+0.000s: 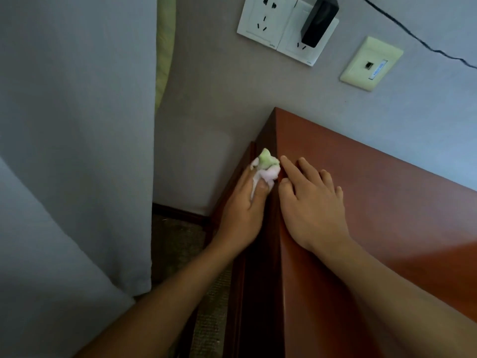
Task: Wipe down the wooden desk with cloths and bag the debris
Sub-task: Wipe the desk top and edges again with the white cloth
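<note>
Grip, left hand [245,202]: I see it clenched around a crumpled cloth [267,165], pressed to the surface's [387,202] side edge. Cloth: soft, light, bunches easily; I judge best held wadded. Right hand [312,202]: flat, released, on top.

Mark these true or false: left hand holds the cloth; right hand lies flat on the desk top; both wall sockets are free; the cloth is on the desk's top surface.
1. The left hand holds the crumpled white and green cloth. True.
2. The right hand lies flat on the reddish-brown wooden desk. True.
3. Both white wall sockets are free. False: a black adapter sits in the right one.
4. The cloth is on the top surface. False: it is pressed against the desk's left side edge.
</note>
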